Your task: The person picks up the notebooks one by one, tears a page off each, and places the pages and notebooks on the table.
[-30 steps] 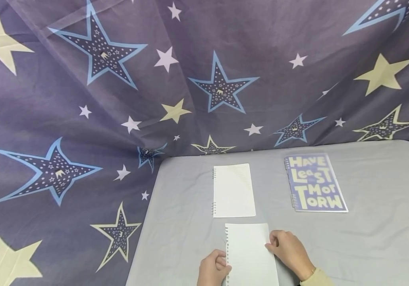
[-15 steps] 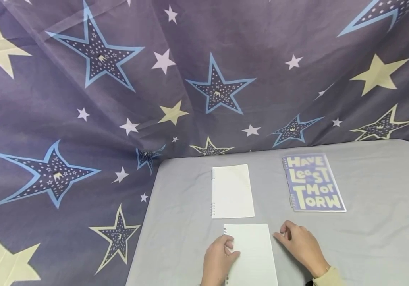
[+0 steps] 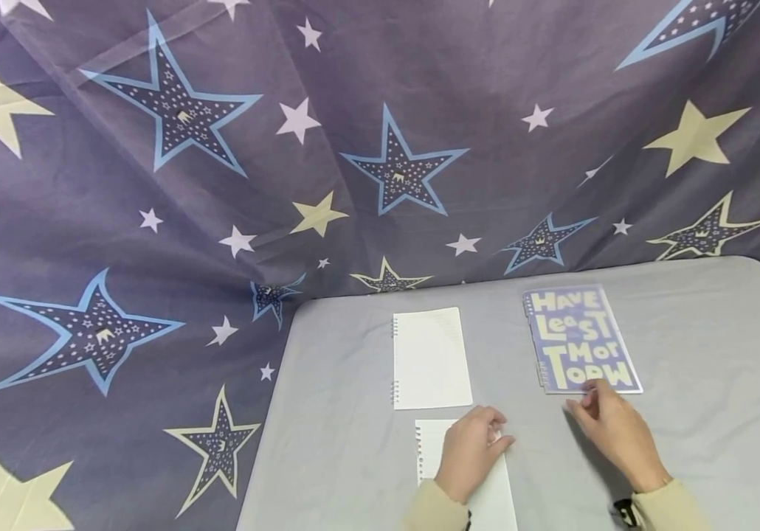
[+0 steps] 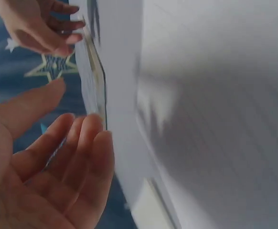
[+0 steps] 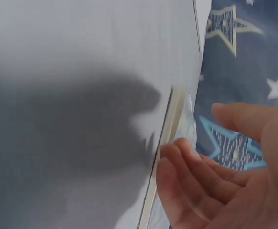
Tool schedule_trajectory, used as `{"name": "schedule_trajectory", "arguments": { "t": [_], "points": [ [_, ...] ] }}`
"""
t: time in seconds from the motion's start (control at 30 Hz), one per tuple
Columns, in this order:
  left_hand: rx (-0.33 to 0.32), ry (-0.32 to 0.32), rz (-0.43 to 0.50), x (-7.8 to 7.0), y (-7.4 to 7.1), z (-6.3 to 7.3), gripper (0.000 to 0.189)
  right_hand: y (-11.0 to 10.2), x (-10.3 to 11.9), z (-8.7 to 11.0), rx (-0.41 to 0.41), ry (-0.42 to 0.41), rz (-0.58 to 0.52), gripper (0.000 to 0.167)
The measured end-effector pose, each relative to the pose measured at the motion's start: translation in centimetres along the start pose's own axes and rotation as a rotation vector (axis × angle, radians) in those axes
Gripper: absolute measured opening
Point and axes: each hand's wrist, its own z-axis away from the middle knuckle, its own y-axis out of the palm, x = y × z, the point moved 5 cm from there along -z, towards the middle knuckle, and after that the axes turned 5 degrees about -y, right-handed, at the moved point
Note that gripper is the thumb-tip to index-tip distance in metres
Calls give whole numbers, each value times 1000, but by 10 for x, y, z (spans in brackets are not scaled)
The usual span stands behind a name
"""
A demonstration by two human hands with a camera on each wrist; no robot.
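My right hand (image 3: 619, 431) is at the lower edge of a purple notebook (image 3: 579, 343) with cream lettering and a ring binding on its left side. In the right wrist view its fingers (image 5: 191, 176) are relaxed beside the notebook's edge, thumb apart, holding nothing. Over a white sheet of paper (image 3: 489, 501) with punched holes down its left side hovers my left hand (image 3: 476, 450). Its fingers (image 4: 93, 167) are loosely bent in the left wrist view, with a gap to the thumb and nothing between them. The hand and sleeve hide much of the sheet.
A white ring-bound pad (image 3: 432, 358) lies to the left of the purple notebook, just beyond the loose sheet. All rest on a grey cloth-covered table (image 3: 340, 413). A dark curtain (image 3: 220, 206) with stars hangs behind the table and along its left.
The right hand has let go of the sheet's right edge and moved right and forward to the purple notebook. The left hand has moved from the holed edge rightward across the sheet.
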Motion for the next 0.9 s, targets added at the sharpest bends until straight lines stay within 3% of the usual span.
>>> {"name": "schedule_trajectory", "arguments": {
  "t": [0.2, 0.47, 0.73, 0.9],
  "points": [
    [0, 117, -110, -39, 24, -27, 32, -23, -26, -9, -21, 43, 33, 45],
    [-60, 195, -156, -75, 32, -49, 32, -31, -45, -13, 12, 101, 64, 53],
    [-106, 152, -144, -85, 49, -72, 33, -33, -57, -16, 10, 102, 85, 50],
    [-110, 155, -194, -87, 60, -81, 45, -30, -61, -17, 70, 141, 76, 54]
  ]
}}
